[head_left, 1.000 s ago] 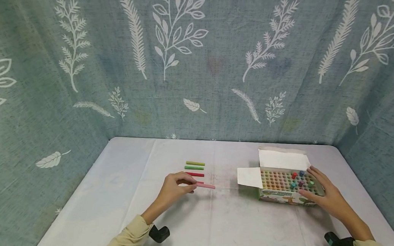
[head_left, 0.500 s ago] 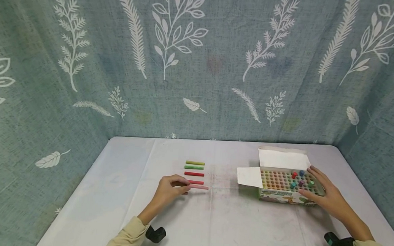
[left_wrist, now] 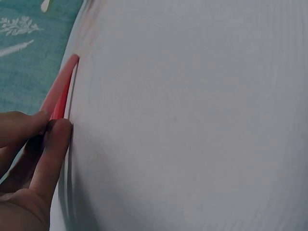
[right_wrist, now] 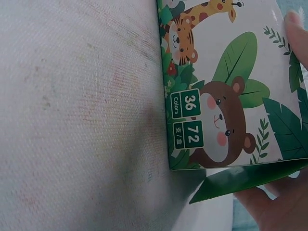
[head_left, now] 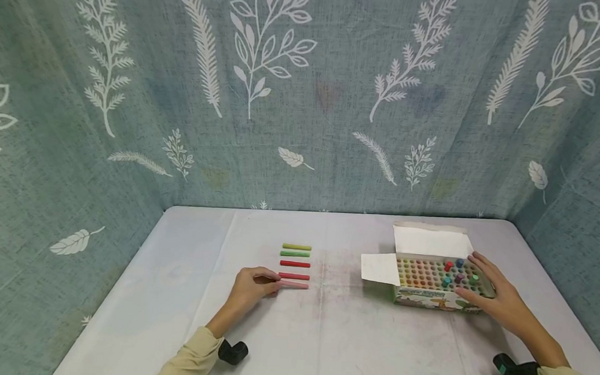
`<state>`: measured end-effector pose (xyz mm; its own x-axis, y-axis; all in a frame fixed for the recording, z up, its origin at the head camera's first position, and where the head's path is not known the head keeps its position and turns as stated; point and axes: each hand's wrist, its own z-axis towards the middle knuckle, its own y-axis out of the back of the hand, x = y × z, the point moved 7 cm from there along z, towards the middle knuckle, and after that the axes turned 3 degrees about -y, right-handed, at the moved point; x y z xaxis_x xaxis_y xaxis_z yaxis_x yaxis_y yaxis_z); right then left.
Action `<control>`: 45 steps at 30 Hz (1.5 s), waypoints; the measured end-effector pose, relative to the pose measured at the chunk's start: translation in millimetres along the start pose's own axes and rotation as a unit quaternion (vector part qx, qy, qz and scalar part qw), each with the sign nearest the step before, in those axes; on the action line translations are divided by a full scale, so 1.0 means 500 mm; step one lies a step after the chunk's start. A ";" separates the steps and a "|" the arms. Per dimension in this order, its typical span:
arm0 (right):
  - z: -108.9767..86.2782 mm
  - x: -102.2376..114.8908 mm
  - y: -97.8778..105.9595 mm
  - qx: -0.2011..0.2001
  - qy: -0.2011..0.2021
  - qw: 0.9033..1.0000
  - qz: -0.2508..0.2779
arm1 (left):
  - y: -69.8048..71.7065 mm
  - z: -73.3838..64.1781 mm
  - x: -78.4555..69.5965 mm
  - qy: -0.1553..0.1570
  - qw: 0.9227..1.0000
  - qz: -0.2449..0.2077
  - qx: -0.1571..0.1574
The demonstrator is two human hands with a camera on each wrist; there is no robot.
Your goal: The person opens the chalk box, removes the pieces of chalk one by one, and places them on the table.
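In the head view, my left hand (head_left: 248, 290) pinches one end of a pale pink chalk stick (head_left: 296, 285) between thumb and fingers. Just beyond it lies a rose-red chalk stick (head_left: 296, 277), then a red one (head_left: 295, 264), a green one (head_left: 295, 254) and a yellow-green one (head_left: 297, 247), roughly parallel. The left wrist view shows the pink chalk (left_wrist: 60, 89) slanting close over the red one. My right hand (head_left: 503, 297) grips the right end of an opened chalk box (head_left: 428, 299), thumb at the front, fingers behind. Several coloured chalk ends stand in its holes.
The box's white lid (head_left: 432, 242) stands up at the back, and a side flap (head_left: 380, 268) sticks out left. A white cloth with faint colour smudges covers the table (head_left: 352, 342). A leaf-patterned curtain (head_left: 331, 114) hangs around the back and sides.
My left hand has moved left and slightly nearer with the pink chalk, bringing it in line with the row and uncovering the red sticks. The right hand and box have stayed put.
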<state>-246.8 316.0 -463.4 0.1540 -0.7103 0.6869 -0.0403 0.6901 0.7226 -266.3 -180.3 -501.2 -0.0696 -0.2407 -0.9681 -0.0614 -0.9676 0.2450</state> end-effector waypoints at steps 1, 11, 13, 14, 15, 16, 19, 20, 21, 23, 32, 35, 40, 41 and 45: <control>0.000 0.000 0.000 0.000 0.000 1.000 0.000 | 0.001 0.001 0.001 -0.001 1.000 0.004 0.000; 0.003 0.001 0.002 -0.004 -0.002 1.000 0.005 | 0.002 0.017 -0.022 -0.078 0.986 0.148 0.006; 0.003 0.001 0.002 -0.004 -0.002 1.000 0.006 | 0.001 0.018 -0.024 -0.084 0.982 0.170 0.005; 0.003 0.002 0.002 -0.004 -0.001 1.000 0.007 | 0.000 0.018 -0.025 -0.086 0.980 0.181 0.005; 0.004 0.002 0.002 -0.004 0.000 1.000 0.008 | -0.001 0.018 -0.026 -0.089 0.978 0.190 0.006; 0.004 0.003 0.001 -0.004 0.000 1.000 0.009 | -0.002 0.018 -0.026 -0.092 0.976 0.199 0.005; 0.005 0.004 0.001 -0.005 0.002 1.000 0.009 | -0.004 0.019 -0.027 -0.093 0.972 0.215 0.003; 0.005 0.004 0.001 -0.004 0.002 1.000 0.008 | -0.005 0.019 -0.028 -0.095 0.971 0.218 0.004; 0.006 0.003 0.001 -0.004 0.001 1.000 0.007 | -0.006 0.019 -0.028 -0.098 0.970 0.222 0.005; 0.007 0.003 0.001 -0.003 0.001 1.000 0.005 | -0.008 0.019 -0.030 -0.100 0.968 0.229 0.006; 0.005 0.004 -0.001 -0.003 -0.008 1.000 0.009 | -0.015 0.016 -0.045 -0.119 0.964 0.238 0.006; 0.004 0.002 -0.004 -0.001 -0.012 1.000 0.010 | -0.022 0.013 -0.055 -0.132 0.963 0.234 0.011; 0.000 -0.002 -0.003 -0.004 -0.012 1.000 0.012 | -0.046 0.012 -0.078 -0.144 0.965 0.215 0.030; 0.000 -0.003 -0.003 -0.004 -0.012 1.000 0.013 | -0.051 0.013 -0.083 -0.144 0.966 0.213 0.032; -0.002 -0.005 -0.001 -0.004 -0.011 1.000 0.014 | -0.071 0.016 -0.106 -0.160 0.963 0.212 0.040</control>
<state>-246.3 317.3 -465.4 0.1315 -0.6928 0.7091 -0.0358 0.7115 0.7018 -268.5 -132.6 -458.3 -0.4081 -0.5642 -0.7177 -0.0356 -0.7758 0.6300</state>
